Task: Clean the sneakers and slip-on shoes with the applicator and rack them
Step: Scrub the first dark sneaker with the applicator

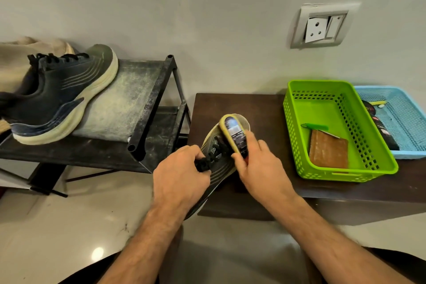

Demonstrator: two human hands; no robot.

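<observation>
A person's left hand [182, 174] grips a dark laced sneaker [219, 157] at the left edge of a dark wooden table [258, 108], while the right hand [258, 163] holds a yellow-edged sponge applicator [232, 131] against its upper. The applicator's label is too blurred to read. A matching sneaker [60, 97] with a thick cream sole sits on a dusty black rack [138, 104], its heel cut off. A green perforated plastic basket [341, 168] holds a brown block [328, 150]; beside it, a blue basket [405, 108] runs out of view.
</observation>
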